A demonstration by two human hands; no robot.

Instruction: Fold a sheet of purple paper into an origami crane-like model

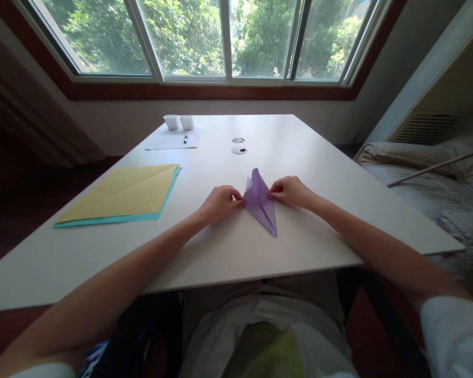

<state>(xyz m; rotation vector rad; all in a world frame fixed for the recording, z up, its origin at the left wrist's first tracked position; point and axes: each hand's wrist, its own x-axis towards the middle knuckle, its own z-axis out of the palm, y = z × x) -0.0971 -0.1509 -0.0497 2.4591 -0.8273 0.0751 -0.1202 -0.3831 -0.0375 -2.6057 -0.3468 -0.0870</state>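
A folded purple paper [260, 203], shaped like a narrow kite with its point toward me, lies on the white table [284, 247]. My left hand [219, 202] is closed in a pinch on the paper's left corner. My right hand [289, 190] pinches its right corner. An upper flap of the paper stands raised between the two hands.
A yellow sheet [126, 191] lies on a teal sheet [114, 218] at the left. Farther back are a white paper [173, 139] with a pen [185, 139], two white cups [179, 122], and two small round lids [239, 150]. A bed with a quilt [429, 181] stands to the right.
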